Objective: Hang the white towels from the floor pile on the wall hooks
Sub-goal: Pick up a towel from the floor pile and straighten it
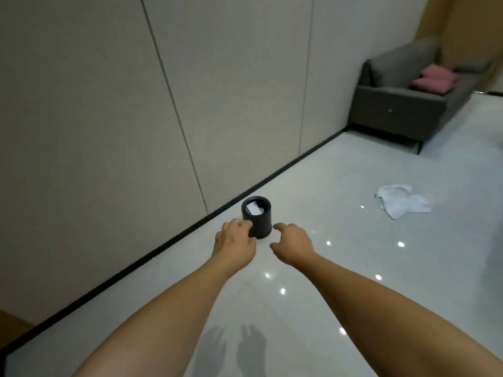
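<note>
A crumpled pile of white towels (402, 200) lies on the glossy floor at the right, well away from both hands. My left hand (234, 240) and my right hand (291, 243) are stretched out in front of me, side by side, empty, with loosely bent fingers. Between them and just beyond stands a small black bin (257, 216) with something white inside. No wall hooks are in view.
A grey panelled wall (136, 104) with a black skirting runs along the left. A dark grey sofa (402, 104) with a pink cushion (432, 80) stands at the back right. Pale tiled floor (340, 268) spreads ahead and right.
</note>
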Demonstrator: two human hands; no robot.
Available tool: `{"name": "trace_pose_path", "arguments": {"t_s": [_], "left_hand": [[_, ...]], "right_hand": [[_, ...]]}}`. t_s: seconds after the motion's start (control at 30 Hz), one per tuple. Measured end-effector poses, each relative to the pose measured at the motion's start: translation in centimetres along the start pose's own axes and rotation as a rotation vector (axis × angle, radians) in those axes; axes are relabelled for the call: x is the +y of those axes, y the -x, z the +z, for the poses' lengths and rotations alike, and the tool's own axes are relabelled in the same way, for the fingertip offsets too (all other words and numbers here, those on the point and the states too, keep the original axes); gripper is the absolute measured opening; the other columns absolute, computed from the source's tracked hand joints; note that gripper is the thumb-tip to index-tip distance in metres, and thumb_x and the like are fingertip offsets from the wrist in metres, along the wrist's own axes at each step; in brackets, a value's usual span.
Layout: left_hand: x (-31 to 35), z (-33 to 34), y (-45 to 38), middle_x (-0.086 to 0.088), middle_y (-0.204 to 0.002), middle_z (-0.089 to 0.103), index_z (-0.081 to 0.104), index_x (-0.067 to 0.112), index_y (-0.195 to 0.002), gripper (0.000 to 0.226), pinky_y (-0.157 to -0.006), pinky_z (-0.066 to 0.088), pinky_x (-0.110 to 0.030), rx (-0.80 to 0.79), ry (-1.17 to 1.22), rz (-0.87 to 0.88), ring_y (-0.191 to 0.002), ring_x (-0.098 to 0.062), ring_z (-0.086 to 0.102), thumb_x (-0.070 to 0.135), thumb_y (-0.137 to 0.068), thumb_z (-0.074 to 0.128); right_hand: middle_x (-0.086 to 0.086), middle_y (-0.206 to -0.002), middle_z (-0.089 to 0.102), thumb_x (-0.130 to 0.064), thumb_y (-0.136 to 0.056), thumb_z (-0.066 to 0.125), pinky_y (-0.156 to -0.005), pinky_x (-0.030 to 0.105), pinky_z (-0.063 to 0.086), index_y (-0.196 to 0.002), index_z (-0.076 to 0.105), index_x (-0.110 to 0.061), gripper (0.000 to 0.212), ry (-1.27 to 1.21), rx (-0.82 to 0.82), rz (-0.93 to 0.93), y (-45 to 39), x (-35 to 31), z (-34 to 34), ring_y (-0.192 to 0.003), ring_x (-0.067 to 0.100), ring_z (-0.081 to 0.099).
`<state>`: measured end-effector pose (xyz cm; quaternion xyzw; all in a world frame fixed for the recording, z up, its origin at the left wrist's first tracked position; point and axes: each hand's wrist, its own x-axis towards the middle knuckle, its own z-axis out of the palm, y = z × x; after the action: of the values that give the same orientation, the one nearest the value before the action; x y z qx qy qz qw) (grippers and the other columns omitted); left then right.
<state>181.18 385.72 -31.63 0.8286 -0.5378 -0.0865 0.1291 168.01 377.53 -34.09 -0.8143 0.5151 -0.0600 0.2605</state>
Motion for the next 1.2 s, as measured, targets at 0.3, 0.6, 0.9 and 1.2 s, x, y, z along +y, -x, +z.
{"name": "trace_pose_path", "arguments": {"t_s": [0.3, 0.6, 0.9, 1.2], "left_hand": [[21.0, 10.0, -12.5, -0.004, -0.146, 0.043, 0.043, 0.021, -0.143, 0.046, -0.108, 0.037, -0.039, -0.221, 0.013, 0.303, -0.131, -0.025, 0.040, 0.035, -0.100, 0.046], [35.4, 16.5, -23.1, -0.003, -0.146, 0.043, 0.044, 0.019, -0.143, 0.045, -0.107, 0.037, -0.038, -0.334, 0.014, 0.553, -0.132, -0.024, 0.039, 0.033, -0.100, 0.046], [47.4, 23.1, -39.8, -0.005, -0.145, 0.043, 0.045, 0.017, -0.143, 0.047, -0.106, 0.038, -0.038, -0.433, 0.050, 0.652, -0.131, -0.026, 0.039, 0.033, -0.099, 0.048], [56.8, 27.2, -55.1, -0.007, -0.139, 0.047, 0.048, 0.016, -0.140, 0.045, -0.101, 0.039, -0.037, -0.484, 0.021, 0.688, -0.126, -0.027, 0.042, 0.031, -0.097, 0.049]], "right_hand": [[0.005, -0.136, 0.055, -0.029, -0.090, 0.061, -0.098, 0.038, 0.049, -0.143, 0.047, -0.026, 0.056, -0.059, 0.116, 0.367, -6.2, 22.0, -11.4, -0.121, 0.026, 0.055], [0.004, -0.137, 0.053, -0.028, -0.092, 0.060, -0.096, 0.035, 0.050, -0.144, 0.046, -0.024, 0.054, -0.149, 0.192, 0.605, -10.8, 35.5, -16.8, -0.122, 0.025, 0.054], [0.003, -0.130, 0.059, -0.026, -0.092, 0.060, -0.091, 0.033, 0.051, -0.144, 0.048, -0.022, 0.053, -0.184, 0.231, 0.784, -23.3, 46.5, -24.2, -0.115, 0.023, 0.058], [0.002, -0.127, 0.061, -0.028, -0.092, 0.059, -0.088, 0.029, 0.049, -0.144, 0.048, -0.023, 0.053, -0.299, 0.224, 0.877, -36.3, 54.7, -29.7, -0.114, 0.020, 0.059]]}}
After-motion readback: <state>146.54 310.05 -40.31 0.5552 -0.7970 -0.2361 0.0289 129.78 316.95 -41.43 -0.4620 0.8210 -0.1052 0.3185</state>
